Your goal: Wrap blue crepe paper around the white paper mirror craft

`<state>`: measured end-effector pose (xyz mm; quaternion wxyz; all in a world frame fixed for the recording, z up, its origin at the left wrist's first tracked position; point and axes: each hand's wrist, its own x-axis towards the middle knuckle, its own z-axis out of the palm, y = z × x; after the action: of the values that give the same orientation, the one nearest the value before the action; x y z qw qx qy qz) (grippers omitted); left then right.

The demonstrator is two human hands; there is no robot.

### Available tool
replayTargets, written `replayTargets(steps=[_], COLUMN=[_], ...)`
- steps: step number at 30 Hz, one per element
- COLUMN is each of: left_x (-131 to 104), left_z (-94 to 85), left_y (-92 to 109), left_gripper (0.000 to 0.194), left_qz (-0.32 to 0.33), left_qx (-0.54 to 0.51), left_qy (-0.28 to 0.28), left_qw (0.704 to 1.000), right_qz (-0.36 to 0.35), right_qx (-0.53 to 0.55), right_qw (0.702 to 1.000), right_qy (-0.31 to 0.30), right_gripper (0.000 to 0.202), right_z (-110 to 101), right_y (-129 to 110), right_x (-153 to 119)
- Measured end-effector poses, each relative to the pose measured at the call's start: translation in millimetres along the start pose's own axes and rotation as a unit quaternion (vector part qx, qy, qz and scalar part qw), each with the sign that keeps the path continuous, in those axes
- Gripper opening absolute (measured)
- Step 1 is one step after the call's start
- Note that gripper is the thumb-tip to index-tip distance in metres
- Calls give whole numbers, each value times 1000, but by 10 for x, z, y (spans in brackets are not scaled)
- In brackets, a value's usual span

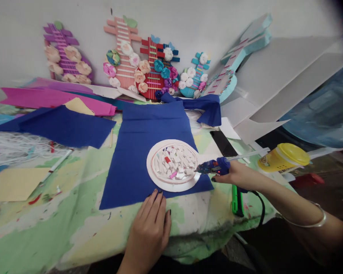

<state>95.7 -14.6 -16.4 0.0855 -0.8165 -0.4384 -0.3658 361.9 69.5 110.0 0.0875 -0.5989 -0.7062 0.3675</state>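
In my right hand [236, 176] is a blue hot glue gun [215, 166] with a clear glue stick out of its back. Its nozzle points left, at the right rim of a white oval plate [153, 176]. Small white foam scraps [175, 163], with a few red and pink bits among them, are heaped on the plate. The plate rests on a dark blue sheet [157, 129] spread over the table. My left hand [152, 219] lies flat with fingers stretched, its fingertips at the sheet's near edge, just below the plate.
Several decorated guitar shapes [153, 76] lean on the back wall. Left are blue and pink sheets [65, 101], white strings [20, 150] and a beige sheet [17, 184]. Right are a black phone [223, 144], a green cutter [237, 201] and a yellow-lidded tub [284, 158].
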Motion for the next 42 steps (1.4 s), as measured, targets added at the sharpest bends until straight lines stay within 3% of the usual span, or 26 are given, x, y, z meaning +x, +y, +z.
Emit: replayTargets(steps=[9,16,22,30,36,42], left_x=[-5,-5,-17,-18,-39,-44], left_z=[5,10,23,21,32,23], left_y=[1,-10,-21,-33,-62,-44], left_gripper=[25,24,26,27,26,26], left_qz=[8,15,31,39,47,39], left_qx=[-1,3,21,19,12,12], left_qy=[-4,3,-1,-6,-5,-13], left_qw=[1000,1000,999,999,999,999], right_qz=[2,-62,-21,-10,-48,-122], right_qx=[-6,-178,-234,-214,-205,-192], right_qw=[992,945,957,973,976,973], right_qy=[125,268,167,89,58,39], right_gripper=[26,18,17,15,13,13], right_z=[-122,-29,113,302,481,546], right_y=[138,67,196,288,19,-456], right_x=[220,297,196,-214,-350,-110])
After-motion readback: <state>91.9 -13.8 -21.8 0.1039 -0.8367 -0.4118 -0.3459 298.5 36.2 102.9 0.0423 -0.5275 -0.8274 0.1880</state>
